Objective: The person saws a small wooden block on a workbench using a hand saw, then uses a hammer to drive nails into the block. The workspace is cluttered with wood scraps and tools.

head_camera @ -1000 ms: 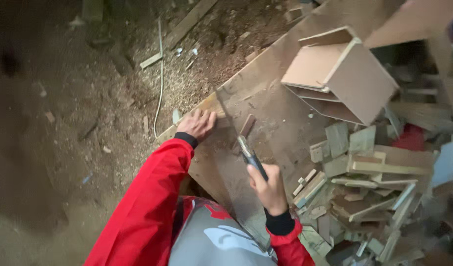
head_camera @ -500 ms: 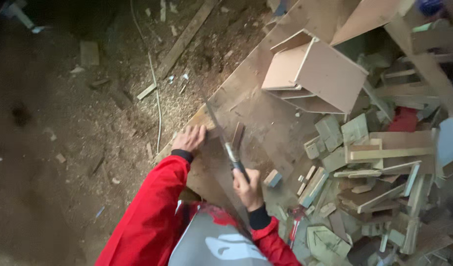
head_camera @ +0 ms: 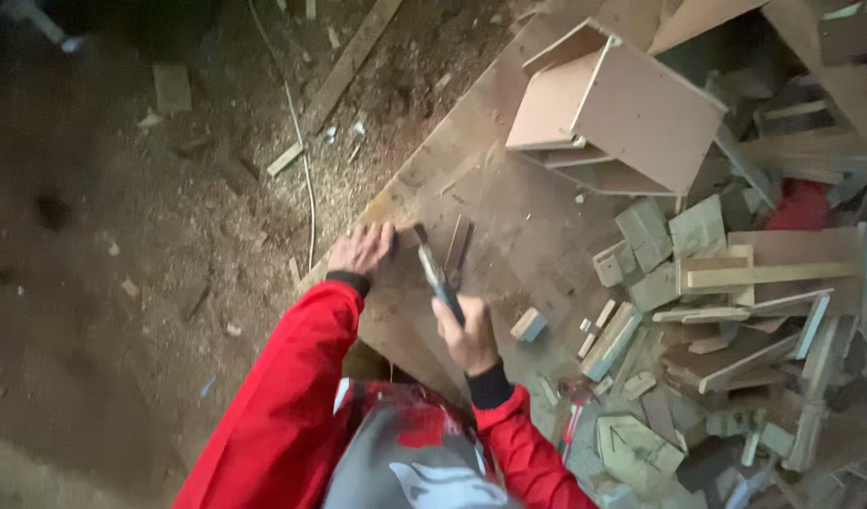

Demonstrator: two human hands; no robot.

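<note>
My left hand (head_camera: 361,249) lies flat on the near left edge of a dusty wooden workboard (head_camera: 509,217), fingers pressed down beside a small wood piece. My right hand (head_camera: 467,332) grips the dark handle of a chisel-like tool (head_camera: 434,270), whose metal tip points up toward the left hand. A thin brown wooden strip (head_camera: 458,249) lies just right of the tool's blade. Both arms are in red sleeves.
An open wooden box frame (head_camera: 614,111) stands at the back of the board. A heap of wood offcuts (head_camera: 716,311) crowds the right side, with a small block (head_camera: 529,325) near my right hand. Sawdust-covered ground (head_camera: 151,245) with a cable and scraps lies to the left.
The view has shifted slightly; both hands stay on the board. The tool's tip has edged closer to my left hand.
</note>
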